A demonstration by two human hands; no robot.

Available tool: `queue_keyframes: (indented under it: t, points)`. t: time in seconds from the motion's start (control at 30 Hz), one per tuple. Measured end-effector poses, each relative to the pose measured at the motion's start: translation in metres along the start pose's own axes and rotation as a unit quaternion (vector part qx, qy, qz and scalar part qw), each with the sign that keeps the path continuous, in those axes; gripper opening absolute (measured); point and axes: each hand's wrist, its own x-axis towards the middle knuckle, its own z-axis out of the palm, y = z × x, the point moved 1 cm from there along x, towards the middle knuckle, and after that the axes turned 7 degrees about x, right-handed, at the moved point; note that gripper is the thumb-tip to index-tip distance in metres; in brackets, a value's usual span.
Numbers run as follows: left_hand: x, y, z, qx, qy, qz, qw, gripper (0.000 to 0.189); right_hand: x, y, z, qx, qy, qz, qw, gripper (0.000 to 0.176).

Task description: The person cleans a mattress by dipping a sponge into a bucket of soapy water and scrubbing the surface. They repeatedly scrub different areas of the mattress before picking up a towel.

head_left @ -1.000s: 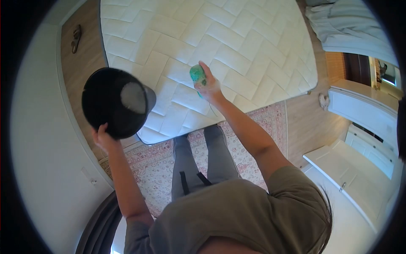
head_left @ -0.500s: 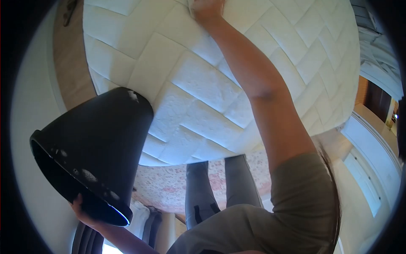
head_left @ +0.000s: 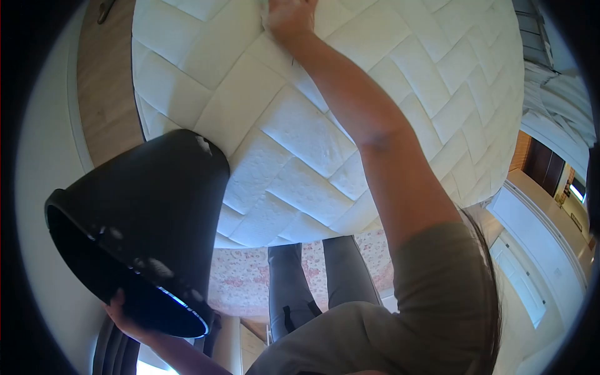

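A black bucket (head_left: 150, 200) tilts on its side at the left, its wide mouth facing down-left and its base against the mattress. White foam clings to its outside near the rim and base. My left hand (head_left: 125, 315) grips its lower rim, fingers closed over the edge. Across the white quilted mattress (head_left: 306, 169) stretches my right arm. My right hand (head_left: 290, 17) rests on the mattress at the top edge of view, its fingers curled and partly cut off. A pale edge shows beside it, too indistinct to name. Wet-looking foam patches mark the quilting near the bucket.
A wooden surface (head_left: 106, 81) runs beside the mattress at the left, next to a pale wall (head_left: 47, 144). My legs (head_left: 350, 269) stand at the near mattress edge, over a flowered rug (head_left: 240, 278). Crumpled pale fabric (head_left: 556, 100) lies at the right.
My right hand has moved slightly left and down in view on the mattress. The bucket has turned a little, its rim now lower at the right; my left hand keeps its hold.
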Motion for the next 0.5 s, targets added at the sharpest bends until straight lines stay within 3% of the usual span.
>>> queue_keyframes:
  t: [0.07, 0.13, 0.17, 0.2, 0.23, 0.27, 0.33, 0.37, 0.4, 0.43, 0.47, 0.5]
  points:
    - [-0.007, 0.004, 0.005, 0.033, 0.005, 0.003, 0.999, 0.061, -0.013, 0.0, -0.01, 0.017, 0.105, -0.086, 0.991, 0.025]
    - [-0.012, 0.01, 0.011, 0.026, 0.014, 0.012, 0.999, 0.061, -0.12, 0.01, -0.067, -0.003, -0.064, 0.032, 0.997, 0.034]
    - [-0.015, 0.013, 0.013, 0.022, -0.004, 0.011, 1.0, 0.06, -0.179, 0.021, -0.092, -0.038, -0.067, 0.015, 0.997, 0.044]
    - [-0.016, 0.014, 0.01, 0.022, -0.02, 0.011, 1.0, 0.059, -0.237, 0.029, -0.122, -0.085, -0.194, 0.031, 0.977, 0.053]
    - [-0.015, 0.013, 0.006, 0.019, -0.017, 0.007, 1.0, 0.059, -0.288, 0.037, -0.148, -0.108, -0.262, 0.049, 0.958, 0.054]
    - [-0.011, 0.01, 0.004, 0.031, -0.023, 0.016, 0.999, 0.059, -0.289, 0.045, -0.151, -0.109, -0.261, 0.046, 0.958, 0.054]
    - [-0.006, 0.004, 0.003, 0.038, -0.029, 0.027, 0.998, 0.059, -0.286, 0.059, -0.145, -0.126, -0.243, -0.049, 0.961, 0.052]
    - [-0.005, 0.001, 0.0, 0.027, -0.025, 0.022, 0.999, 0.059, -0.237, 0.055, -0.115, -0.115, -0.075, -0.155, 0.978, 0.049]
    - [-0.003, -0.003, -0.001, 0.016, -0.02, 0.016, 1.0, 0.059, -0.175, 0.04, -0.091, -0.096, -0.123, -0.138, 0.978, 0.044]
    - [-0.003, -0.004, -0.001, 0.019, -0.014, 0.015, 1.0, 0.059, -0.119, 0.034, -0.053, -0.086, -0.096, -0.141, 0.981, 0.04]
    - [-0.005, -0.002, -0.002, 0.024, -0.008, 0.011, 1.0, 0.058, -0.066, 0.029, -0.022, -0.071, 0.04, -0.19, 0.978, 0.037]
    - [-0.007, -0.003, -0.002, 0.031, -0.005, 0.006, 0.999, 0.058, -0.016, 0.011, -0.015, -0.018, 0.045, -0.161, 0.986, 0.034]
